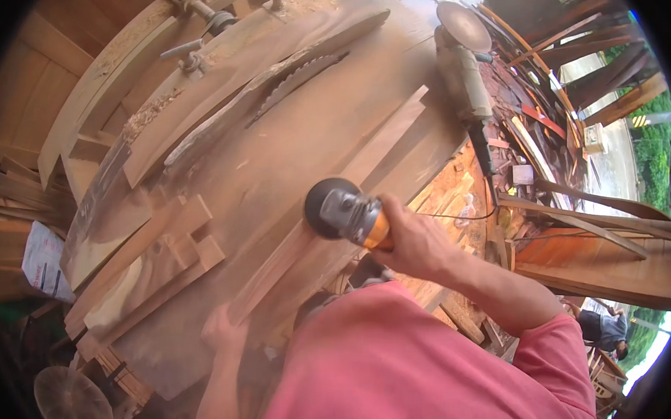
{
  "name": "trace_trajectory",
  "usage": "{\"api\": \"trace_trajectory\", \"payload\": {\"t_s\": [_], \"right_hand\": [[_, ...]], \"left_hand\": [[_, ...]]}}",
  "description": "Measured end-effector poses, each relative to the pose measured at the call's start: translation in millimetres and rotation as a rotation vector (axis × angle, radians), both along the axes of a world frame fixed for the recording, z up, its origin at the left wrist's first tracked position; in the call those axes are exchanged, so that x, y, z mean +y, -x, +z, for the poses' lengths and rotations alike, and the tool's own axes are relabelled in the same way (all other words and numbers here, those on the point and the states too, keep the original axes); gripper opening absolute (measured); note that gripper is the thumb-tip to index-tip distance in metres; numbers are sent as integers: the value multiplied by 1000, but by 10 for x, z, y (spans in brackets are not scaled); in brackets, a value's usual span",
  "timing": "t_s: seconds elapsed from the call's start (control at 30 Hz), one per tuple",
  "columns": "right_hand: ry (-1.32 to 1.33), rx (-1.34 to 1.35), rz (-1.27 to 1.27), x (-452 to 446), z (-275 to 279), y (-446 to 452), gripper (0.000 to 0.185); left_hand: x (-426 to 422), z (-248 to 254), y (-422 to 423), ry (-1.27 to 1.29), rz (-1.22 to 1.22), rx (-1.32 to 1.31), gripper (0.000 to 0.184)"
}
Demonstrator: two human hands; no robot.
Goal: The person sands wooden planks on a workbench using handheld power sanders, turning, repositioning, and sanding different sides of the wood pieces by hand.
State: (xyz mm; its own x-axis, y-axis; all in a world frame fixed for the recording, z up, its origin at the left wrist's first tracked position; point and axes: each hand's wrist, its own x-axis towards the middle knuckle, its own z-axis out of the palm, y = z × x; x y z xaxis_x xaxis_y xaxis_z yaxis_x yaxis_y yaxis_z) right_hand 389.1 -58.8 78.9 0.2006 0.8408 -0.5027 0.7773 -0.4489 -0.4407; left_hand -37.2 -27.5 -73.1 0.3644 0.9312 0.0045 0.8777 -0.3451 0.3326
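My right hand (418,241) is closed around the orange body of an angle grinder (363,215). Its dark round disc rests on or just over a long, narrow wooden board (385,133) lying diagonally across the worktable (271,156). At the board's near end, my left hand (225,328) grips the wood, its fingers slightly blurred. The grinder covers the middle of the board.
A second power tool (464,82) with a round disc lies at the table's right edge. Cut wooden pieces (150,263) sit at left. A toothed blade (293,85) and metal clamps (192,58) are farther back. Scrap wood (535,147) litters the right; another person (606,330) is beyond.
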Motion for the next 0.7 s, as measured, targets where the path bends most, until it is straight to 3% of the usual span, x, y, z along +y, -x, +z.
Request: {"api": "trace_trajectory", "payload": {"t_s": [0.2,0.47,0.57,0.7], "right_hand": [[-126,-74,-154,97,61,-839,61],[-126,-227,-264,358,68,-1799,64],[-240,-262,-255,386,-112,-2291,64],[-207,-282,-470,439,11,-2739,64]], "left_hand": [[0,-37,23,-32,-13,48,42],[-20,-66,35,-30,-9,88,41],[-12,-56,23,-31,2,82,40],[-44,9,-16,-2,23,96,41]]}}
